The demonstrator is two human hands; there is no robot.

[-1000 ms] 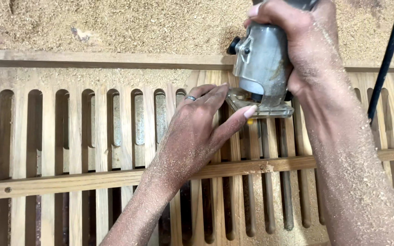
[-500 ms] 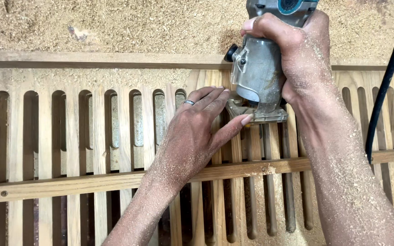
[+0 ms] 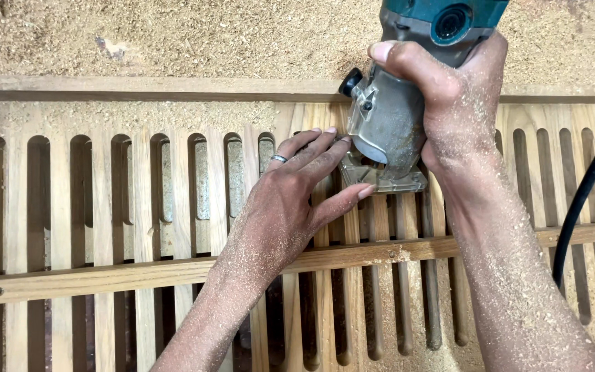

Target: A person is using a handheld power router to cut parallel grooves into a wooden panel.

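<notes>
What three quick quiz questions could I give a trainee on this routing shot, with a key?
1. Which hand grips the trim router?
2. True or false: the left hand lies flat on the slatted wooden panel, fingertips at the router's clear base.
3. The black cord runs past which forearm?

Key: 1. The right hand. 2. True. 3. The right one.

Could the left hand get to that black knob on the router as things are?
Probably yes: the left hand lies flat beside the router base, and the black knob just above its fingers looks uncovered.
</notes>
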